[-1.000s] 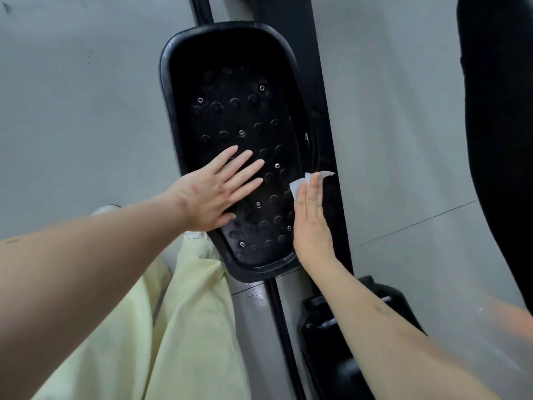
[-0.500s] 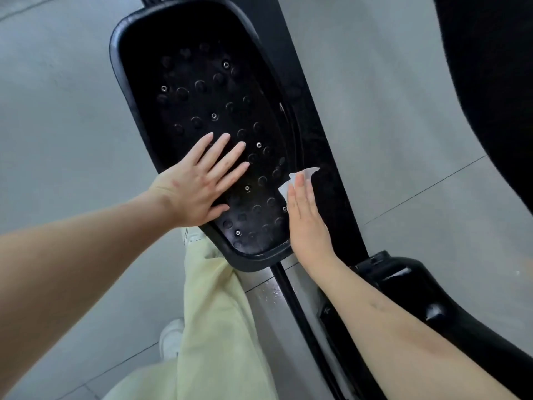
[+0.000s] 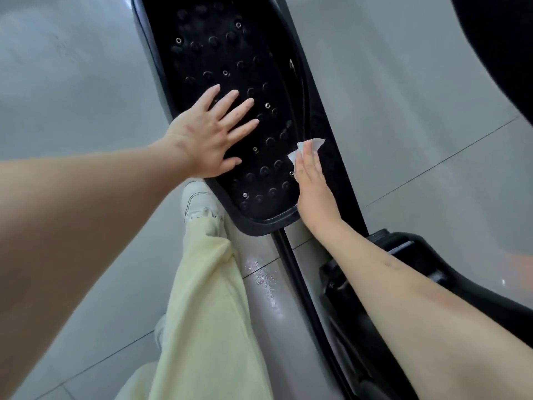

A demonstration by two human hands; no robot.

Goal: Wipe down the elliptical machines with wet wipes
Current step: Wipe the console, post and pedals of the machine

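Note:
A black studded foot pedal (image 3: 230, 53) of the elliptical fills the upper middle of the view. My left hand (image 3: 210, 137) lies flat on its left half, fingers spread and straight. My right hand (image 3: 313, 183) presses a white wet wipe (image 3: 310, 144) against the pedal's raised right rim with straight fingers. Only the wipe's corners show past my fingertips. The pedal's black support bar (image 3: 323, 116) runs along the right side, under my right hand.
Grey tiled floor (image 3: 72, 96) surrounds the machine, with a wet patch (image 3: 265, 281) below the pedal. My pale yellow trouser leg (image 3: 207, 298) and white shoe (image 3: 196, 203) stand left of the pedal's near end. A black machine base (image 3: 403, 249) sits at lower right.
The view has swung, so the pedal now sits higher and tilted. My right hand with the wipe has slid slightly along the right rim. My left hand stays flat on the pedal.

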